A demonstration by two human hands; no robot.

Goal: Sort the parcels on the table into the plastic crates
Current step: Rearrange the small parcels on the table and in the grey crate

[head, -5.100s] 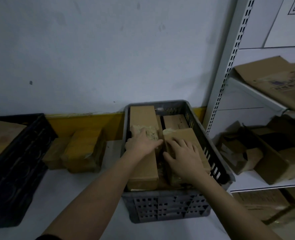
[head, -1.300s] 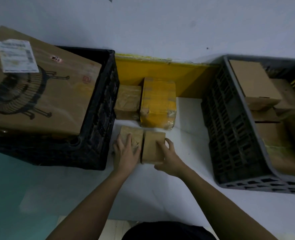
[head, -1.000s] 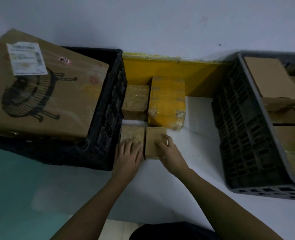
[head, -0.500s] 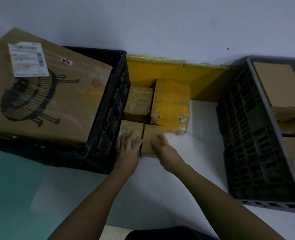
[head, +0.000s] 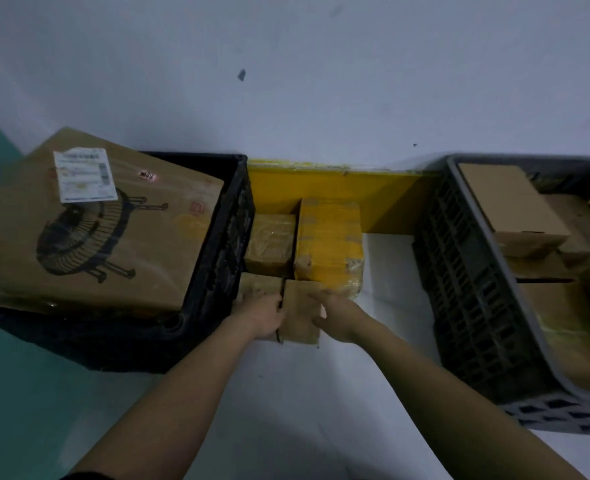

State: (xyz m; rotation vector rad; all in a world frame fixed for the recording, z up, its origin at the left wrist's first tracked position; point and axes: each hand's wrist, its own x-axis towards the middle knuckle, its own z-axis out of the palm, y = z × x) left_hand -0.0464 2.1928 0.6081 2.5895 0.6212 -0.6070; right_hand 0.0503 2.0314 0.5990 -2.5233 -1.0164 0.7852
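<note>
1. Gripping the plain box [head: 300, 315], the right hand [head: 338, 315] curls its fingers [head: 323, 299] round its edges.
2. Left hand [head: 264, 317] lies flat on the taped box [head: 257, 287] at 9 o'clock.
3. Both sit on the table [head: 390, 306] between the crates; they look light and stiff, best held by opposite sides.

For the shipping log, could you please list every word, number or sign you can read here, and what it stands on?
Nothing can be read.
White shipping label on the big fan-print box: print and barcode blurred.
Small red mark on that box: too small to read.
</note>
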